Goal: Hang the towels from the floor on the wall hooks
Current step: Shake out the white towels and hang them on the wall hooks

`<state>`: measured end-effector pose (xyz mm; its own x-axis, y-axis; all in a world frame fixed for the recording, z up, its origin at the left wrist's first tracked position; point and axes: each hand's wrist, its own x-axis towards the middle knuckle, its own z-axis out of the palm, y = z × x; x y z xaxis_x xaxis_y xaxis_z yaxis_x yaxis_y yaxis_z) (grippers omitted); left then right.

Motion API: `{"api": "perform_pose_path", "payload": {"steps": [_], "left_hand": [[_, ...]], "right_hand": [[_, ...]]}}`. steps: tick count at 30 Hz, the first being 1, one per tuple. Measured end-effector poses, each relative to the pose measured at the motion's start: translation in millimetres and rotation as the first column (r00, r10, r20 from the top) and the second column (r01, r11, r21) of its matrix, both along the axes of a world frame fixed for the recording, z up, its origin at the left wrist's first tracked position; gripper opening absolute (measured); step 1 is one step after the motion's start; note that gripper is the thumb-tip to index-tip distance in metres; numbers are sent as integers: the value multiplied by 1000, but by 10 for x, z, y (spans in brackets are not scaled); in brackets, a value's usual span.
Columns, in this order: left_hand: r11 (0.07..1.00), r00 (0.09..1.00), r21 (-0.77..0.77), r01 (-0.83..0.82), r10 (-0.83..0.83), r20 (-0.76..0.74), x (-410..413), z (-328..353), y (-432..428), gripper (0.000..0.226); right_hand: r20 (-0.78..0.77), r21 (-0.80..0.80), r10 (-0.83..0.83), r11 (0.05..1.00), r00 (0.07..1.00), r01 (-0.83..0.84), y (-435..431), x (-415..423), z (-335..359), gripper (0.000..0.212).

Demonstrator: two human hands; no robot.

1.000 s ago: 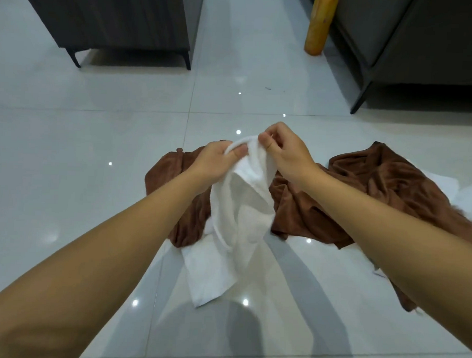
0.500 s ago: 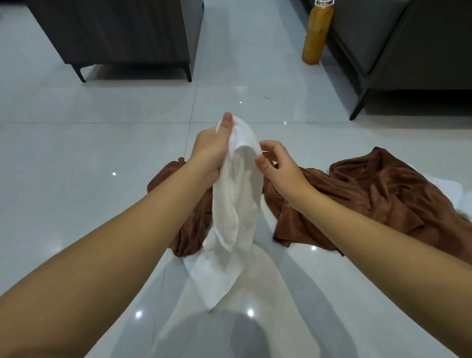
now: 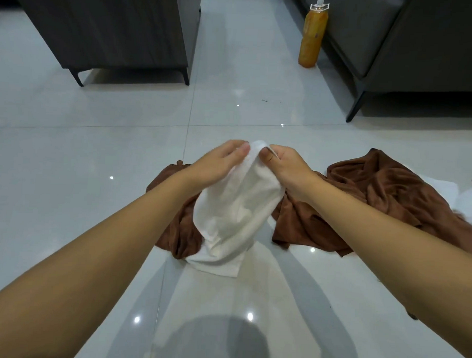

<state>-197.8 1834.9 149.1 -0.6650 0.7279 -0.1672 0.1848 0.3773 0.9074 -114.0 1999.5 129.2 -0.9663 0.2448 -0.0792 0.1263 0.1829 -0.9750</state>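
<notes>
A white towel (image 3: 235,211) hangs from both my hands above the tiled floor, its lower end resting on the tiles. My left hand (image 3: 216,164) pinches its top edge from the left. My right hand (image 3: 282,164) pinches the same edge from the right, thumb on the cloth. The two hands are close together. Under and behind the white towel lies a crumpled brown towel (image 3: 362,202), spread from centre to right. Another white towel (image 3: 466,205) shows at the right edge. No wall hooks are in view.
A dark cabinet on thin legs (image 3: 114,32) stands at the back left. A dark sofa (image 3: 408,45) stands at the back right with an orange bottle (image 3: 313,34) beside it. Glossy white tiles (image 3: 69,159) stretch to the left.
My right hand has come back up to the towel's top edge and pinches it beside my left hand. The towel has spread wider between the hands.
</notes>
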Motion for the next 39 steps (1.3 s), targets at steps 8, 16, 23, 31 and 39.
{"api": "perform_pose_path", "payload": {"steps": [8, 16, 23, 31, 39], "left_hand": [[999, 1000, 43, -24, 25, -10, 16, -82, 13, 23], [942, 989, -304, 141, -122, 80, -69, 93, -117, 60], [975, 876, -55, 214, -167, 452, 71, 59, 19, 56], [917, 718, 241, -319, 68, 693, 37, 211, 39, 69], [695, 685, 537, -478, -87, 723, 89, 418, 168, 69]], "right_hand": [[110, 88, 24, 996, 994, -34, 90, -77, 80, 44], [-38, 163, -48, 985, 998, 54, 200, -79, 319, 40], [-141, 202, -123, 968, 982, 150, 139, -174, 354, 37], [-34, 169, -91, 981, 995, 95, 275, -14, 104, 32], [40, 45, -6, 999, 999, 4, 226, 89, -40, 27]]}}
